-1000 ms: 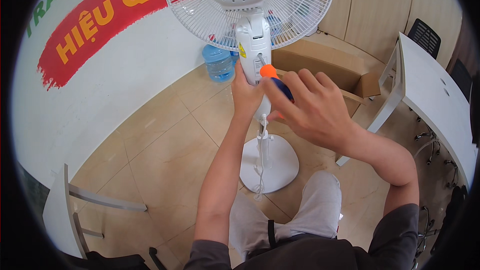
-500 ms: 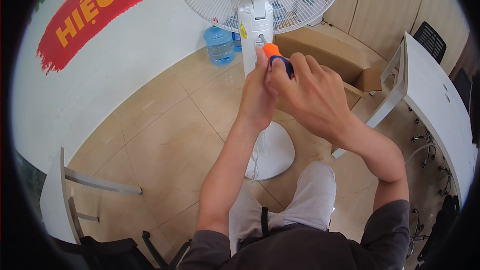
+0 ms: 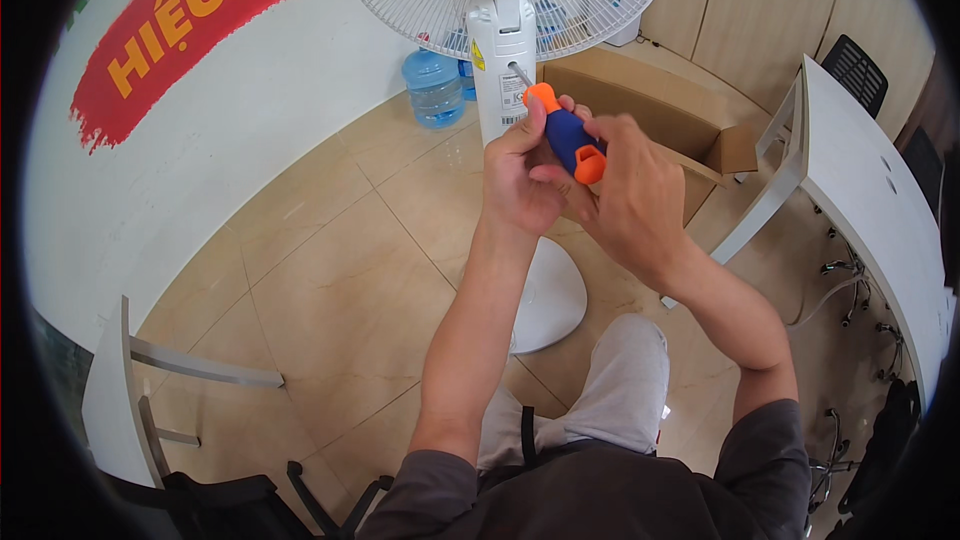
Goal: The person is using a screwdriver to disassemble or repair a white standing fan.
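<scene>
A white pedestal fan (image 3: 496,22) stands upright, its back facing me, with the round base (image 3: 548,295) on the floor. A screwdriver with a blue and orange handle (image 3: 568,138) has its metal shaft in a hole on the back of the fan's neck, below the tilt joint. My left hand (image 3: 522,180) is closed on that handle from the left, thumb near its orange collar and fingers partly hidden behind it. My right hand (image 3: 636,205) grips the handle's rear from the right, fingers curled beside it. The lower pole is mostly hidden by my hands and arms.
An open cardboard box (image 3: 655,90) lies behind the fan, beside blue water bottles (image 3: 433,90) near the white wall. A white desk (image 3: 870,200) with office chairs (image 3: 852,68) runs along the right. Another white table (image 3: 105,400) and a black chair (image 3: 215,505) sit at the lower left.
My left hand has left the fan's neck and moved onto the screwdriver. My right hand has shifted slightly back and down, showing more of the handle, whose shaft stays in the hole.
</scene>
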`<state>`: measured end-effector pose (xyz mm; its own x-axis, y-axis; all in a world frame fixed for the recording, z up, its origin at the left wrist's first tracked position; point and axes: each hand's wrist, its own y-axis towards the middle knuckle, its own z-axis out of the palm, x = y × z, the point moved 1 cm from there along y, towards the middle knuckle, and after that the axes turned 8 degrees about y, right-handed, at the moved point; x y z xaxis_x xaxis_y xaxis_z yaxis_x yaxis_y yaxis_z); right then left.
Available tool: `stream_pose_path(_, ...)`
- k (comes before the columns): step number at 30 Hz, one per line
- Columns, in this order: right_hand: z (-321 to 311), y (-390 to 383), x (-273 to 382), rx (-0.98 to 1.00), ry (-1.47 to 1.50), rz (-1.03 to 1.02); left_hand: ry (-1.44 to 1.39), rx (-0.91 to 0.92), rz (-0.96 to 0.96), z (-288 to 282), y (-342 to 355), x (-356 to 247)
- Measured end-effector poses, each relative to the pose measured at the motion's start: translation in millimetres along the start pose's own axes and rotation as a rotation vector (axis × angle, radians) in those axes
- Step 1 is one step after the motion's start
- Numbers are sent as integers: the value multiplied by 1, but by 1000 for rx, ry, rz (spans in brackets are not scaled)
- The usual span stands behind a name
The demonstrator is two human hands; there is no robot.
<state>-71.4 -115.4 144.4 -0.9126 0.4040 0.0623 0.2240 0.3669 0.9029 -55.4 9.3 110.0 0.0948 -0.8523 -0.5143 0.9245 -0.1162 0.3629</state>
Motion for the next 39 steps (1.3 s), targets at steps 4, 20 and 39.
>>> stream_pose_path(4,17,-4,-5,-201,-41,-191,-85,67,24,-3,3,3)
stream_pose_path(20,-9,27,14,96,-282,-439,133,-99,-23,11,-11,-29)
stream_pose_path(39,11,12,16,-51,-231,-207,50,53,-28,-6,-6,-29)
